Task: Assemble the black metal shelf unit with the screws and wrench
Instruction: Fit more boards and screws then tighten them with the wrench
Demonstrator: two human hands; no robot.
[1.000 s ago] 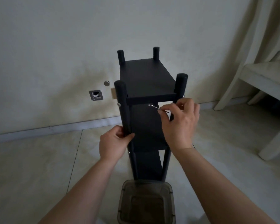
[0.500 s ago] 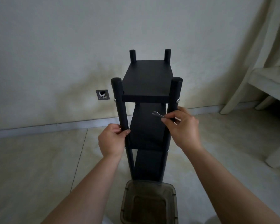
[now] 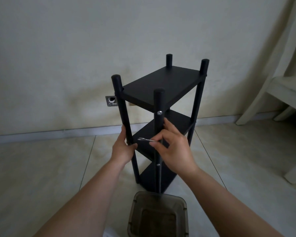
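The black metal shelf unit (image 3: 162, 86) stands upright on the tiled floor, three shelves between four round posts, turned so one corner faces me. My left hand (image 3: 122, 148) grips the left post at middle-shelf height. My right hand (image 3: 173, 147) wraps around the near post and pinches a small silver wrench (image 3: 144, 139) that points left. A silver screw head (image 3: 159, 112) shows on the near post below the top shelf, and another screw head (image 3: 158, 165) sits lower on the same post.
A smoky translucent plastic container (image 3: 158, 216) sits on the floor just in front of the shelf's base. A pale wooden chair (image 3: 280, 93) stands at the right with a curtain behind it. A wall socket plate (image 3: 111, 101) is behind the left post.
The shelf unit has turned from facing me squarely to corner-on. My right hand, with the wrench, slid down the near post; my left hand stayed on the left post.
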